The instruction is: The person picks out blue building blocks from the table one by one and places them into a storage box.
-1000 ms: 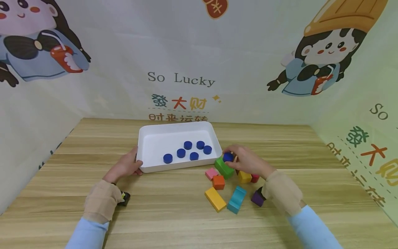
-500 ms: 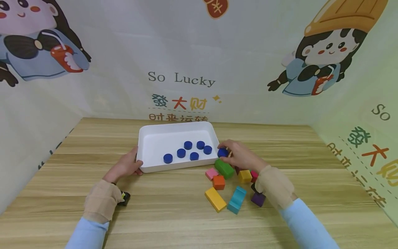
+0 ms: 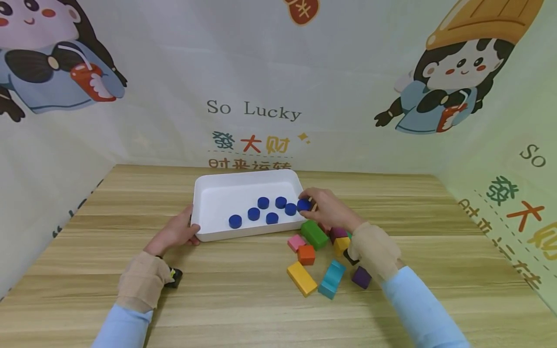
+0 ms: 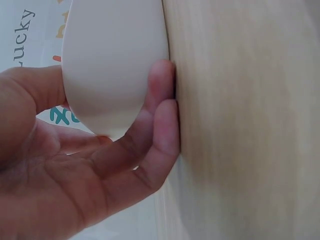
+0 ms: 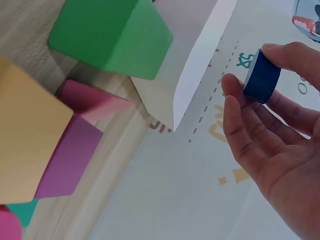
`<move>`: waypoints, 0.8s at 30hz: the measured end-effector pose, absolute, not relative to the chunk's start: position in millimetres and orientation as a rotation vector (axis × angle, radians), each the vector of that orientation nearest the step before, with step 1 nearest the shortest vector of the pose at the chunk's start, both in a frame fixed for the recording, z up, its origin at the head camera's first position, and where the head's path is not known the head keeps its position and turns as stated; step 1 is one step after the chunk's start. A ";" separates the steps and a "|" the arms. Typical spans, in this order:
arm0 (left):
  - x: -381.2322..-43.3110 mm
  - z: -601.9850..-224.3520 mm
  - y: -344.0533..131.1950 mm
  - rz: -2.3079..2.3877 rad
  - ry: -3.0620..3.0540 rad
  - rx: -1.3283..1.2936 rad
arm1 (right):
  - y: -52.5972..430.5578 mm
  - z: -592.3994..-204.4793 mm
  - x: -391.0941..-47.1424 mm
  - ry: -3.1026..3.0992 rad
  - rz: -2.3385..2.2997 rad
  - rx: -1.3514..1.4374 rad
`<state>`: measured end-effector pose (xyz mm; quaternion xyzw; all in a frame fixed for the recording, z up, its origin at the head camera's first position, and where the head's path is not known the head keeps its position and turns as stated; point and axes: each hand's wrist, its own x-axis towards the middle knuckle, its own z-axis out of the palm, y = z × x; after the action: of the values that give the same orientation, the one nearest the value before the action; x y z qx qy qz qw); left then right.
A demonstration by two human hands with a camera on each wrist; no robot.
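Observation:
My right hand [image 3: 329,209] pinches a short blue cylinder block [image 5: 262,79] between thumb and fingertips. In the head view the block overlaps the right end wall of a white tray [image 3: 224,191]; the right wrist view has it raised above the rim. At the tray's near left corner, my left hand [image 3: 175,232] grips the wall, thumb at the rim, fingers bent against the outside and close to the table, as the left wrist view shows. Several like blue cylinders [image 3: 254,213] rest on the tray floor, mostly toward its right half.
Mixed blocks lie right of and before the tray: green [image 3: 315,235], pink [image 3: 296,242], orange [image 3: 306,254], yellow [image 3: 301,279], turquoise [image 3: 332,279] and purple [image 3: 361,278]. More are partly hidden under my right wrist. A printed cloth [image 3: 348,96] stands behind the wooden table [image 3: 235,299].
My right hand has lifted the blue cylinder from beside the green block and carried it up and left to the tray's right end. The left hand and tray stay put.

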<state>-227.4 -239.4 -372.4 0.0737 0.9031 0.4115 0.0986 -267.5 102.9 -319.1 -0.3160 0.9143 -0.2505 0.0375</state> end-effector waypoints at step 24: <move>-227.6 -372.2 -239.8 1.202 2.680 0.212 | 76.8 -328.5 -285.7 2.810 -0.684 -1.060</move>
<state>-227.6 -239.8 -372.2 0.0718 0.9056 0.4062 0.0983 -285.7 76.8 -328.5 -0.3439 0.9118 -0.2220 0.0309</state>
